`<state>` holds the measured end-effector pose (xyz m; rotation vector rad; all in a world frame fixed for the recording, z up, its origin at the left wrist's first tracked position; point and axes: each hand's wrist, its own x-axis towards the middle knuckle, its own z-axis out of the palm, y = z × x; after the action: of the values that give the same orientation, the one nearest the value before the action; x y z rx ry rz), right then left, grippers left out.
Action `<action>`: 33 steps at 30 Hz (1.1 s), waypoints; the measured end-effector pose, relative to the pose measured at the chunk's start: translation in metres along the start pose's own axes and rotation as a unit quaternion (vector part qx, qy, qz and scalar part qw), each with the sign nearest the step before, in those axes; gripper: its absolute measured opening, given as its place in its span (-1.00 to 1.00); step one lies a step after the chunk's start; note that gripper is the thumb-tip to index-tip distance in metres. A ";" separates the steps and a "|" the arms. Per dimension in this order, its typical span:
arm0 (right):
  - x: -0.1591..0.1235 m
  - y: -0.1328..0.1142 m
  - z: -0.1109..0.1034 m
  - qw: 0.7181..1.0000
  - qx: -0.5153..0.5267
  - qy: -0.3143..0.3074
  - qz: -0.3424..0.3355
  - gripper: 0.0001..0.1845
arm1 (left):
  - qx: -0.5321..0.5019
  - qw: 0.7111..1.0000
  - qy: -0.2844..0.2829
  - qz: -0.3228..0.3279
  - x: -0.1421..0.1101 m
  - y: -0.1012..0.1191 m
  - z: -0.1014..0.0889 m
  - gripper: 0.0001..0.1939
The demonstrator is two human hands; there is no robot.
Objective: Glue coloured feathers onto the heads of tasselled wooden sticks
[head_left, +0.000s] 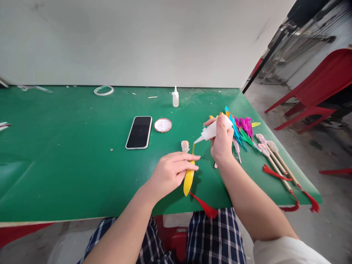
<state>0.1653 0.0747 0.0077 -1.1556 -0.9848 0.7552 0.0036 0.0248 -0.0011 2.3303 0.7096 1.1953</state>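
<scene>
Between the fingers of my left hand point(174, 170) is a yellow feather point(188, 182), its thin quill end pointing away from me. My right hand point(223, 143) grips a white squeeze bottle point(213, 129), tilted so that its narrow nozzle meets or nearly meets the quill; I cannot tell if they touch. Just beyond my left fingers shows the pale carved head of a stick point(185, 146), the rest of it hidden under the hand and feather. A red tassel point(206, 208) hangs near the table's front edge below the feather.
Colourful feathers point(246, 126) lie right of my right hand, near several tasselled sticks point(277, 161). A phone point(139, 132), a round disc point(162, 125), a small upright bottle point(175, 98) and a tape ring point(103, 90) are on the green table point(82, 165). A red chair point(319, 91) stands right.
</scene>
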 end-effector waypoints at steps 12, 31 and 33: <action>0.000 0.001 0.000 1.000 0.007 0.006 0.001 -0.49 | -0.003 1.000 -0.002 -0.001 -0.001 0.000 0.000 -0.79; 0.010 0.004 -0.009 0.998 -0.060 0.022 -0.010 -0.51 | 0.019 0.998 0.042 0.039 0.002 0.009 -0.008 -0.78; 0.013 0.004 -0.012 0.997 -0.062 0.036 -0.015 -0.51 | 0.035 0.996 0.074 0.046 0.000 0.009 -0.010 -0.78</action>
<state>0.1817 0.0828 0.0056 -1.2641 -0.9968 0.6304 -0.0029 0.0192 0.0097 2.3725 0.7105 1.4165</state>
